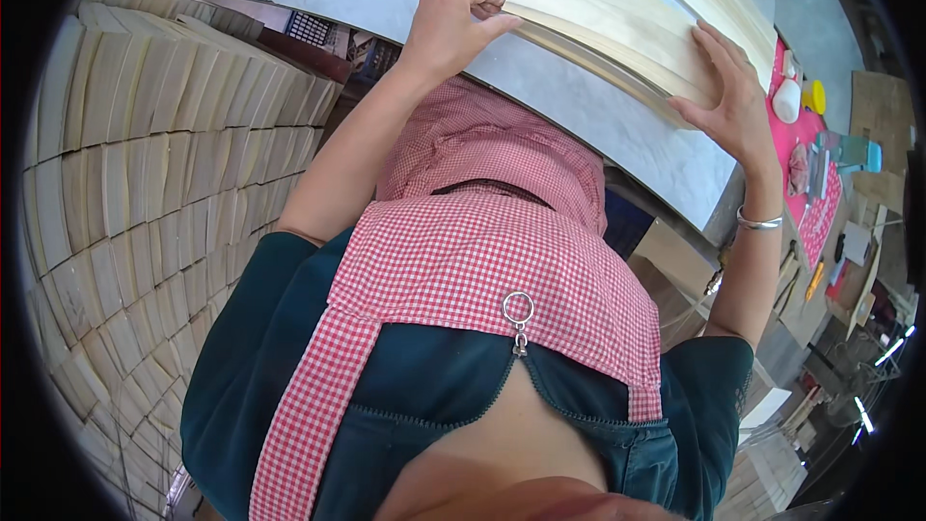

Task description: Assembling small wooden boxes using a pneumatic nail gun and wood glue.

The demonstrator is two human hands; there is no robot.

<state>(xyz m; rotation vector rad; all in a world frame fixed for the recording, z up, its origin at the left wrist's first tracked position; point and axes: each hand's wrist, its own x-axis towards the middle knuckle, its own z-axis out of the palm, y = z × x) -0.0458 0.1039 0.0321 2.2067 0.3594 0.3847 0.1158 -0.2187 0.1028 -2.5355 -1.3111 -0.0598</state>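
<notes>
Pale wood sheets [608, 29] lie between the left hand [451, 29] and right hand [725, 95].

From here I see cream boards [617, 24], a marbled blue-grey tabletop [569, 96], a red-and-white checked apron [482, 256], a teal shirt [256, 328].
</notes>
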